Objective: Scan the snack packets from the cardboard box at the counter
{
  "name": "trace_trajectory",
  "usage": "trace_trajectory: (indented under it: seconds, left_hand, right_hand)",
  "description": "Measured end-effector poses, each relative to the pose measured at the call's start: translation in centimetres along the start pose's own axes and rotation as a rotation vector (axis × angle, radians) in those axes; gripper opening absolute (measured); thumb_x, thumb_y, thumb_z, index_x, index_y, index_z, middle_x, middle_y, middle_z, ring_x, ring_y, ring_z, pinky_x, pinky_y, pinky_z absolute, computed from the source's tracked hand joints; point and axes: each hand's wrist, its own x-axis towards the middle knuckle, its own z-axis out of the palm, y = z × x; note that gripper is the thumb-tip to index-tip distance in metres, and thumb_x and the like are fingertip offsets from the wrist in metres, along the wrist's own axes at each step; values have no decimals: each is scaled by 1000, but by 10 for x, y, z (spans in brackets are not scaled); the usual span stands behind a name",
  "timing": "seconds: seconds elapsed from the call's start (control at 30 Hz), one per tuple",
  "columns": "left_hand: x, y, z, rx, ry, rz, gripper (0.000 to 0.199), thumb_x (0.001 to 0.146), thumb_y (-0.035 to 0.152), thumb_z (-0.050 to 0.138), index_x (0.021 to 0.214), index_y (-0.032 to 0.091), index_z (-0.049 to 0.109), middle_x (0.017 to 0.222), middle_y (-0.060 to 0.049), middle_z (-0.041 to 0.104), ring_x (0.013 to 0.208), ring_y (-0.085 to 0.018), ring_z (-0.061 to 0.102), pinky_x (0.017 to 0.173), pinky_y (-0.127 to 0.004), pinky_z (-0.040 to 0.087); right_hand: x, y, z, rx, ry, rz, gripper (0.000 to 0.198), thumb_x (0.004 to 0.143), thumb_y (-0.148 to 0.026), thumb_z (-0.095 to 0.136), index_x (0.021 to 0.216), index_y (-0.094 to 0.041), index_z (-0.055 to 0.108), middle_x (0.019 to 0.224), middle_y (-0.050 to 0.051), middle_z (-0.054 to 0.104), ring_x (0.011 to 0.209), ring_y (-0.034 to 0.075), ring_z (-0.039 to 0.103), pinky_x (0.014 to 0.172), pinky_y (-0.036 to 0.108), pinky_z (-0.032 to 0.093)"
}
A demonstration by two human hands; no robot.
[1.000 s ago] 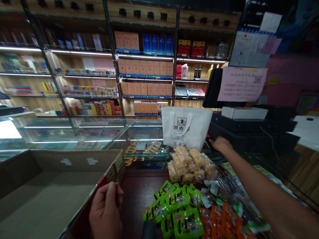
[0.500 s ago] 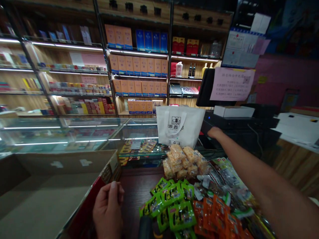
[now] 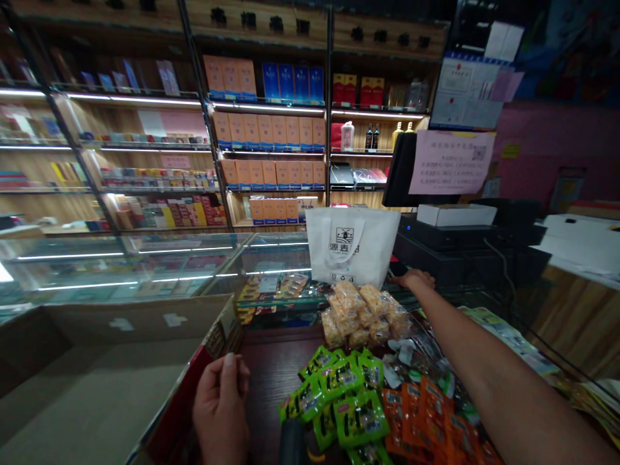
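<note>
My left hand [image 3: 223, 407] is closed, thumb against curled fingers, beside the wall of an open cardboard box [image 3: 159, 316]. Nothing shows in it. My right arm stretches forward, and my right hand [image 3: 417, 279] is low between a white bag [image 3: 368, 239] with black print and a black cash register base [image 3: 445, 239]. Its fingers are too small and dark to tell what they touch. Between my arms lie green snack packets [image 3: 361, 416], orange packets [image 3: 416, 420] and a heap of clear-wrapped pale snack pieces [image 3: 361, 313]. A dark handle-like thing [image 3: 292, 442] stands at the bottom edge.
A glass display counter [image 3: 198, 258] runs behind the box. Shelves with orange boxes [image 3: 271, 129] line the back wall. A monitor [image 3: 400, 169] with a pink notice [image 3: 453, 161] stands at the right. More packets [image 3: 508, 336] lie beyond my right arm.
My right hand has moved down, from the side of the register base to the counter beside the bag. The view has shifted slightly; my left hand keeps its closed shape.
</note>
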Motion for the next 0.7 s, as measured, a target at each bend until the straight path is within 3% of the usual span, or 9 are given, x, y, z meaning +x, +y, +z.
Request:
trace_trajectory:
  seconds: [0.1,0.23,0.33,0.4,0.5,0.7]
  left_hand:
    - [1,0,0,0,-2,-1,28,81,44,67,76,18,59,63,4,56,52,-9,44,47,-19,36]
    - [2,-1,0,-3,-20,-12,27,82,44,66,78,18,59,65,4,56,53,-9,45,47,-19,36]
    - [1,0,3,-1,-14,-25,27,81,43,67,79,17,60,65,4,56,53,-9,46,47,-19,36]
    - [0,1,6,-3,-13,-32,26,80,42,67,79,17,60,65,4,56,54,-9,46,48,-18,37]
    - [-4,5,11,-12,-19,-22,23,80,39,66,78,17,60,65,4,56,54,-8,46,48,-18,36]
    - [-8,19,21,61,23,7,8,76,22,64,76,15,60,62,4,57,50,-9,49,46,-19,38]
  right_hand:
    - [-8,2,-6,17,-7,38,32,95,-35,64,122,-18,62,129,11,62,110,27,63,91,48,54]
    - [-29,21,-23,83,68,-44,35,93,-40,64,120,-17,62,127,11,63,109,27,63,91,48,52]
    - [-55,55,-40,155,160,-138,61,80,-50,74,123,-11,60,122,18,62,108,30,62,91,43,52]
    - [-78,84,-51,203,219,-201,79,69,-55,77,128,-7,56,119,21,59,110,33,61,92,40,51]
    - [-121,128,-63,244,290,-262,85,65,-58,75,133,-13,51,121,17,55,110,34,60,92,42,51]
    - [-211,183,-76,325,410,-356,74,68,-55,72,130,-18,54,116,13,53,106,33,59,90,47,52]
